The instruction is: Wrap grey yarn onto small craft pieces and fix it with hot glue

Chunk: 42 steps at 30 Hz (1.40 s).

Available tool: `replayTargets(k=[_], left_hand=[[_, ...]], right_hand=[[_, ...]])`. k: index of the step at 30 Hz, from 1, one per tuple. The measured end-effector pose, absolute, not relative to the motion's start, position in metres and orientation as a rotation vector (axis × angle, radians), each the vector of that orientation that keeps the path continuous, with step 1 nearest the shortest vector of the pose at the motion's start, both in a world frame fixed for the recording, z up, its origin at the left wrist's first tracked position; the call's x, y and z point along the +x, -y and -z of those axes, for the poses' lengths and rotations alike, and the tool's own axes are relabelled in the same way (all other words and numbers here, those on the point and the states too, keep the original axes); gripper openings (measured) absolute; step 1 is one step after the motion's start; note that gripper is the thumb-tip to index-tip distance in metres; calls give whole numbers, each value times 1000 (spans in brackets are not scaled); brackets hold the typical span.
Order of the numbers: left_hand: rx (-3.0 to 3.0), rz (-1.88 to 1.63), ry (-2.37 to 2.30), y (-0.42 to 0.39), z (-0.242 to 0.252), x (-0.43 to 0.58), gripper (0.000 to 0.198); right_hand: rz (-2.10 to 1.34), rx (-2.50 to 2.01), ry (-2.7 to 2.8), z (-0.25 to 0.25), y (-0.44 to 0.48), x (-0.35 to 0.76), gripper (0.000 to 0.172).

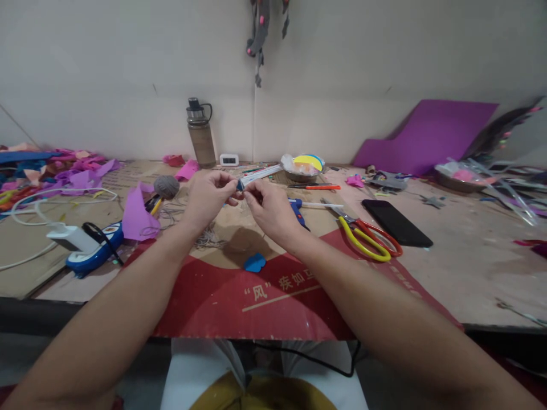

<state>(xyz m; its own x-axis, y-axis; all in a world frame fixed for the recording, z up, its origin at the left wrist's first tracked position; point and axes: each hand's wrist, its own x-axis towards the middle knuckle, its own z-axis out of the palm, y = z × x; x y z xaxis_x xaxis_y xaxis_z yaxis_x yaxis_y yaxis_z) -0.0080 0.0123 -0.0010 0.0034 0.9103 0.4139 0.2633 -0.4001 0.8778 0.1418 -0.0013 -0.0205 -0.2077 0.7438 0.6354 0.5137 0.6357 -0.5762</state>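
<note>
Both hands are raised over the middle of the table, fingertips almost meeting. My left hand (210,196) pinches a small dark blue piece (240,185), perhaps felt or foam, at its edge. The fingers of my right hand (270,208) close on the other side of the same piece. Its full shape is hidden by the fingers. Below them a bright blue scalloped cutout (254,262) lies on the red and brown cardboard (205,307). Loose grey yarn (209,238) is tangled under my left hand. A blue glue gun (298,212) lies partly behind my right wrist.
Scissors with red and yellow handles (365,239) and a black phone (397,223) lie at right. A bottle (200,136) and a bowl (301,175) stand behind. At left are a power strip (94,250), a grey yarn ball (166,186) and purple scraps (139,216).
</note>
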Motion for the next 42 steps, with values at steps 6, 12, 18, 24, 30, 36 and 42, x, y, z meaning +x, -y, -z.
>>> replayTargets(k=[6, 12, 18, 24, 30, 36, 42], left_hand=[[1743, -1475, -1257, -11, 1, -9, 12], [1637, -1485, -1213, -11, 1, -8, 9], [1589, -1490, -1165, -10, 1, -7, 8], [1594, -1471, -1183, -9, 0, -6, 9], [1521, -1434, -1142, -10, 0, -4, 11], [1512, -1470, -1194, -11, 2, -4, 10], [1453, -1490, -1157, -14, 7, -3, 12]], right_hand=[[-231, -984, 1899, 17, 3, 143, 15], [-135, -973, 1942, 18, 3, 143, 15], [-60, -955, 1986, 17, 6, 144, 15], [-48, -987, 1995, 15, 6, 145, 16], [-20, -1024, 2039, 14, 4, 147, 18], [51, -1093, 2106, 16, 8, 144, 24], [208, -1244, 2228, 16, 12, 142, 26]])
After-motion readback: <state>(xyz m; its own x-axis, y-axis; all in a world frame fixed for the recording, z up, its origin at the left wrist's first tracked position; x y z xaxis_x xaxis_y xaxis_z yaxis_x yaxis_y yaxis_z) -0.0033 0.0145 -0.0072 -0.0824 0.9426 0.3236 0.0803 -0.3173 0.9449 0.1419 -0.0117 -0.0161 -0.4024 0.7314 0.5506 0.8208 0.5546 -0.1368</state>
